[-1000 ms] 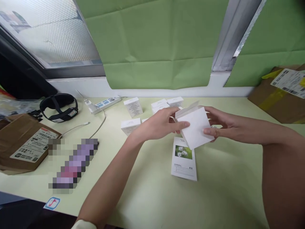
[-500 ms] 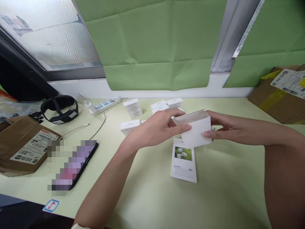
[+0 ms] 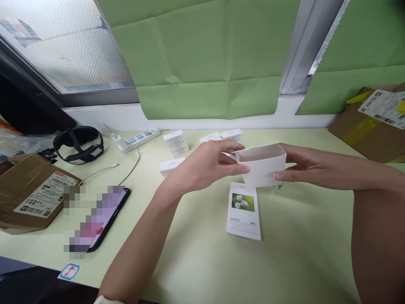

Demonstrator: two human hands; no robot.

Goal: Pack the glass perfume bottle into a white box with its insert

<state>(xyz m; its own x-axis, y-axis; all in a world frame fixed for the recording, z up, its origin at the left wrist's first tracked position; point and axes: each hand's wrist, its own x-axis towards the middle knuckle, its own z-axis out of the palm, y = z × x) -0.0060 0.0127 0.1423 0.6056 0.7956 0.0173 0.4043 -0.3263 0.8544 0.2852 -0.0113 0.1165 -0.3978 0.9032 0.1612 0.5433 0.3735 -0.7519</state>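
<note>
Our left hand (image 3: 205,166) and right hand (image 3: 306,169) pinch an open-topped white box (image 3: 261,171) between fingers (image 3: 234,169), near a flower-printed card (image 3: 243,219).

White box (image 3: 262,169), pale green table (image 3: 300,245)

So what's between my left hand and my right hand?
The head view shows an open-topped white box between your left hand and right hand, gripped by both.

White box (image 3: 262,171) now more upright, its open top (image 3: 260,153) (well aslant a second ago) nearly level.
</note>
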